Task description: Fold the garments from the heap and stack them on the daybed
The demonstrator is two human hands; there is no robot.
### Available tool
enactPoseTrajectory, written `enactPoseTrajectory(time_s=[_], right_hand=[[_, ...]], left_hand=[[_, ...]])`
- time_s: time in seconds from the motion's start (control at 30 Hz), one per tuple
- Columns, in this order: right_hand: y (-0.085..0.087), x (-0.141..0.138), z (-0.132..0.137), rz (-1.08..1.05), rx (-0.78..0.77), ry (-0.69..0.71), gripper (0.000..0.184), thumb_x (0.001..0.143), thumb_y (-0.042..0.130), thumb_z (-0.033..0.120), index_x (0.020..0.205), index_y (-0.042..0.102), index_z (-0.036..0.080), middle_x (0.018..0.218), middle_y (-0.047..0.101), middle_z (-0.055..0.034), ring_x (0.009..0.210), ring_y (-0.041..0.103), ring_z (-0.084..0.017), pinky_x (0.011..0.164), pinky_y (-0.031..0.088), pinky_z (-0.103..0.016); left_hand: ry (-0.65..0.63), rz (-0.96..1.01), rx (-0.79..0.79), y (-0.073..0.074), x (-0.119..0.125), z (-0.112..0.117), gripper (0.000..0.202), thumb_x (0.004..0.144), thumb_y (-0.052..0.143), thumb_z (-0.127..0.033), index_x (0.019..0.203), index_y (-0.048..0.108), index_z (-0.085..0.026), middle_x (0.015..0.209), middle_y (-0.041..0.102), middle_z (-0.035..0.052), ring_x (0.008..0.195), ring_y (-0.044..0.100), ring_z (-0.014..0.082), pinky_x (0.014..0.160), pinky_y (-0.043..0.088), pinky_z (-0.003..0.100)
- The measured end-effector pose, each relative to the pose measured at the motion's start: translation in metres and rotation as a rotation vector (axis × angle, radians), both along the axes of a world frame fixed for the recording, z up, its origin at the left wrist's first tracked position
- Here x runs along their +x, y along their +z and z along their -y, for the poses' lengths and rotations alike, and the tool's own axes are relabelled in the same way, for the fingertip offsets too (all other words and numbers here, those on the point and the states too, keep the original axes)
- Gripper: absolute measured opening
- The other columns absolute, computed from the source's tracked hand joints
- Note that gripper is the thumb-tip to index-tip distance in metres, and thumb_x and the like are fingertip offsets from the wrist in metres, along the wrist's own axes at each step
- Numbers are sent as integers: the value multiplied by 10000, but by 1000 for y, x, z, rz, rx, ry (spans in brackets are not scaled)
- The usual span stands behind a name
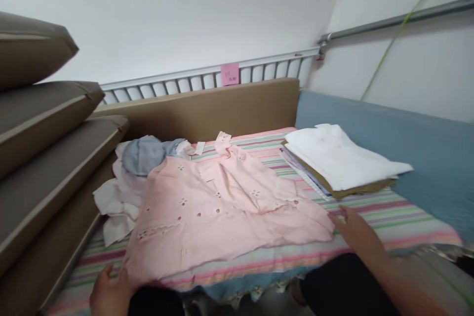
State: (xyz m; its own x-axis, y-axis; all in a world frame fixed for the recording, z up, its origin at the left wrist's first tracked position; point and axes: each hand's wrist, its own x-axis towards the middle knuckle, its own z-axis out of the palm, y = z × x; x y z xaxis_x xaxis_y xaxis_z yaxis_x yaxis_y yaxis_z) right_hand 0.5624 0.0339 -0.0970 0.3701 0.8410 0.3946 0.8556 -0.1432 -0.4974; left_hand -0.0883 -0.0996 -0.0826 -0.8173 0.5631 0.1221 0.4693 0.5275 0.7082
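Note:
A pale pink child's dress [222, 217] lies spread over a striped cloth [400, 207], with red buttons and cut-out flower embroidery down its front. Its lower left corner is pinched in my left hand [111, 292]. Across at the right end of the hem, the fingers of my right hand [353, 232] close on the other corner. The fabric is wrinkled around the collar. A crumpled heap of grey-blue and whitish clothes [144, 155] sits just behind the dress's left side.
Folded clothes [336, 158], white on top, are stacked at the right. Thick brown cushions [44, 133] pile up along the left. A brown cushion [207, 113] stands against the radiator [259, 73], which bears a pink note [230, 74]. A blue padded side [437, 153] borders the right, with a green stem [392, 42] above it.

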Motion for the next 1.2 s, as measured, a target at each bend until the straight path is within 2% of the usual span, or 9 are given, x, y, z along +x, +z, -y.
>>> enactPoseTrajectory(time_s=[0.1,0.27,0.37,0.53,0.8,0.9,0.97,1.07,1.2], right_hand=[[16,-26,4,137,93,85,466,803,398,422,1081,571,90,1067,626,-196,1021,576,-299,890,455,-462],[13,-114,7,334,122,403,441,893,336,369,1231,507,144,1287,522,-134,1238,424,-242,1015,364,-413],[-8,-129,1,446,66,384,478,888,360,392,1321,426,200,1388,419,-99,1294,347,-254,1026,325,-460],[-32,-90,-13,525,23,196,525,889,330,419,1345,401,170,1374,429,-136,1288,353,-281,1026,291,-497],[-37,-80,-17,517,44,150,537,896,296,438,1336,418,156,1355,452,-142,1265,386,-283,1026,291,-485],[-38,-81,-18,491,51,152,538,890,307,442,1336,422,163,1347,464,-136,1260,392,-279,1022,297,-481],[-38,-80,-18,484,54,157,533,889,312,436,1332,428,164,1347,464,-134,1259,394,-277,1024,296,-478],[-36,-80,-18,474,63,160,523,886,324,432,1317,451,163,1346,464,-134,1253,402,-280,1026,295,-473],[-33,-80,-18,447,58,167,511,875,354,432,1299,476,174,1351,461,-123,1259,393,-283,1029,295,-466]], left_hand=[[-351,-350,78,-6,26,-30,501,786,429,-406,1164,496,-85,1201,550,204,1133,510,330,980,390,479],[-880,-504,129,-30,113,-76,465,833,403,-372,1255,473,-190,1337,485,109,1277,383,254,1041,329,445],[-794,-581,-52,-38,129,-83,534,835,409,-429,1319,422,-204,1413,388,107,1338,264,288,1063,241,515],[-615,-627,-199,-39,92,-78,617,839,360,-490,1372,340,-180,1453,311,111,1353,218,296,1065,190,535],[-588,-612,-217,-42,74,-74,584,824,377,-458,1335,399,-176,1438,344,120,1338,257,293,1056,229,510],[-592,-536,-111,-24,80,-85,509,777,459,-414,1230,506,-187,1376,429,143,1313,299,317,1041,260,515],[-609,-383,15,-1,96,-104,462,735,527,-393,1139,562,-171,1275,518,164,1244,398,322,1026,307,479],[-585,216,72,35,141,-151,361,680,628,-346,996,603,-173,1024,638,124,991,587,272,895,442,398],[-527,765,-58,52,202,-225,201,745,586,-313,804,588,-121,733,646,104,668,633,222,671,513,386]])
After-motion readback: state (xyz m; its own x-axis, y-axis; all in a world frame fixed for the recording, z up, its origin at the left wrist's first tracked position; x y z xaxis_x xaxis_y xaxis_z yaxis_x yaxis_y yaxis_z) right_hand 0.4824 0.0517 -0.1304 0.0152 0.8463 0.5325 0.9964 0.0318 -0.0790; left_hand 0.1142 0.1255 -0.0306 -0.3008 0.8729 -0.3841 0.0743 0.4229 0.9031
